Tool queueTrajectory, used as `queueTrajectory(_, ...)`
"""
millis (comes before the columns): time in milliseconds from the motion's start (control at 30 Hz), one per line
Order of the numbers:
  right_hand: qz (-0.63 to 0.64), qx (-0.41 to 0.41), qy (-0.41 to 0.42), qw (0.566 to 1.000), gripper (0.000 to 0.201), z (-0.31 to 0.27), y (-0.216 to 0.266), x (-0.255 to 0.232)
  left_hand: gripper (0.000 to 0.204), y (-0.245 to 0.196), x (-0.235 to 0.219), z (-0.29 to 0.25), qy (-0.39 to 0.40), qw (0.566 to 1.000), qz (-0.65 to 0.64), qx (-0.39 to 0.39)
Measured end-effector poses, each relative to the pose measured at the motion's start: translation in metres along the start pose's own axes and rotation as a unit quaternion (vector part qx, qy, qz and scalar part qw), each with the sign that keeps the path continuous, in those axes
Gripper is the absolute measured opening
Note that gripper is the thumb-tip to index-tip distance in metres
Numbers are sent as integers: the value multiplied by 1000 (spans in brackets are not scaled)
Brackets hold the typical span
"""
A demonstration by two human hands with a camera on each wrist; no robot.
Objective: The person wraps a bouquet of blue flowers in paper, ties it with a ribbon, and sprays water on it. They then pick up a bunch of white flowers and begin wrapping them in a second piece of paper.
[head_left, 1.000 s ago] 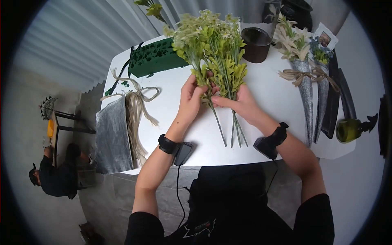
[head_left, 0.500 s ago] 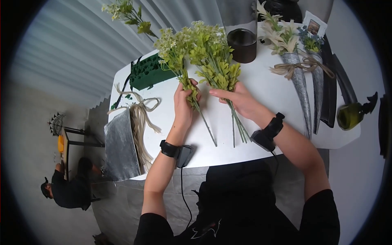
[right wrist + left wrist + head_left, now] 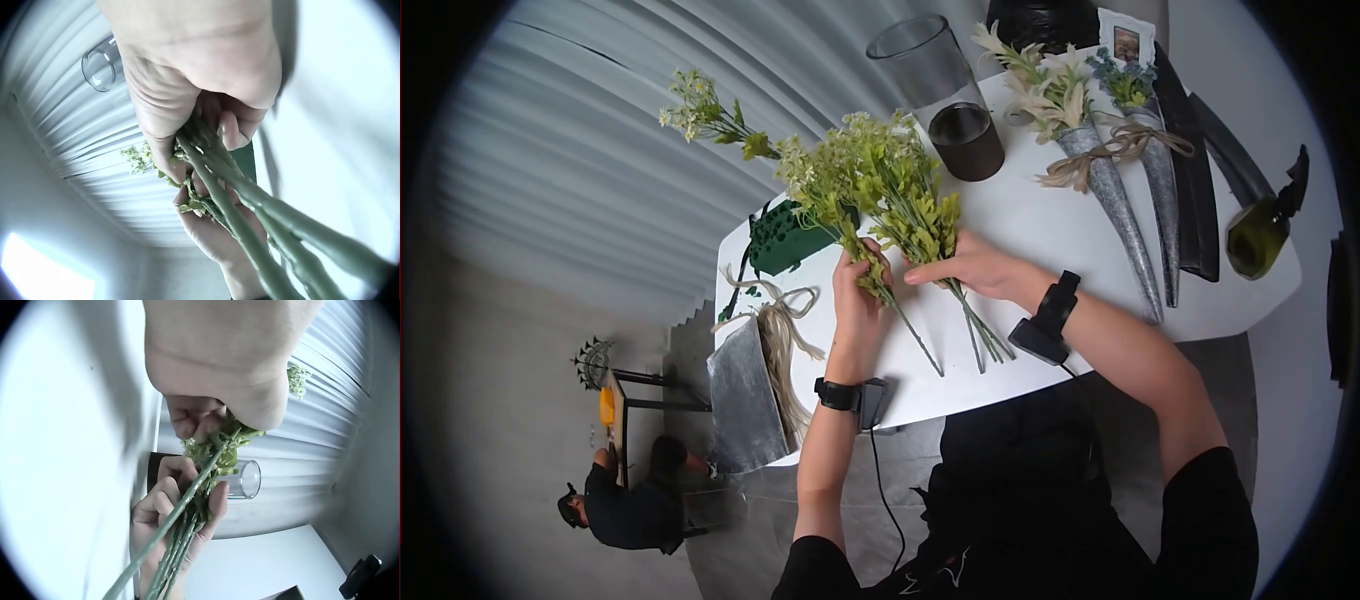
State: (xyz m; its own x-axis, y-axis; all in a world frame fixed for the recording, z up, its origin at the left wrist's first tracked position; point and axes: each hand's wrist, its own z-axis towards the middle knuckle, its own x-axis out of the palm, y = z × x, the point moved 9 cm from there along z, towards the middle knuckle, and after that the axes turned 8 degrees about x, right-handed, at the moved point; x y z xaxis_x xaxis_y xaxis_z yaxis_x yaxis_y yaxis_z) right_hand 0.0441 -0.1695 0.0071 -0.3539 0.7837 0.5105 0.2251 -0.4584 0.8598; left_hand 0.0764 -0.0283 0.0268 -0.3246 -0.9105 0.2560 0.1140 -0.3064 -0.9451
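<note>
My left hand (image 3: 858,290) grips one stem of small white flowers (image 3: 805,170) with yellow-green leaves, its bare end slanting down toward me. Close beside it, my right hand (image 3: 990,268) holds a bunch of the same flowers (image 3: 920,205), thumb across the stems. In the left wrist view the single green stem (image 3: 169,522) crosses in front of the right hand (image 3: 164,503). Several thick stems (image 3: 250,219) leave the right fist in the right wrist view, the left hand (image 3: 215,237) behind them. The flower heads of both overlap in the head view.
Behind the flowers is a green foam block (image 3: 795,245), a separate flower sprig (image 3: 710,115) rising near it. A glass vase with dark base (image 3: 967,145), grey cones with flowers (image 3: 1105,200) and a green bottle (image 3: 1258,240) stand or lie rightward. Leftward are a grey sheet (image 3: 745,400) and twine (image 3: 780,335).
My hands have moved apart, the left drawing its single stem leftward away from the bunch in the right. The head view has turned, bringing the glass vase more fully into sight.
</note>
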Motion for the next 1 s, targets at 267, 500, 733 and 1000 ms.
queueTrajectory(267, 6, -12, 26, 1000, 24, -3, 7, 7, 26, -37, -22, -5, 6, 997, 79, 14)
queueTrajectory(500, -31, -13, 14, 999, 21, 2, 2, 5, 26, -112, -85, 1, -103, 970, 139, 173)
queueTrajectory(733, -30, 14, -9, 999, 23, 4, -6, 0, 29, -181, -161, 38, -195, 905, 243, 290)
queueTrajectory(1000, -32, 7, 0, 999, 19, 3, -3, 2, 31, -176, -183, 84, -199, 882, 314, 291)
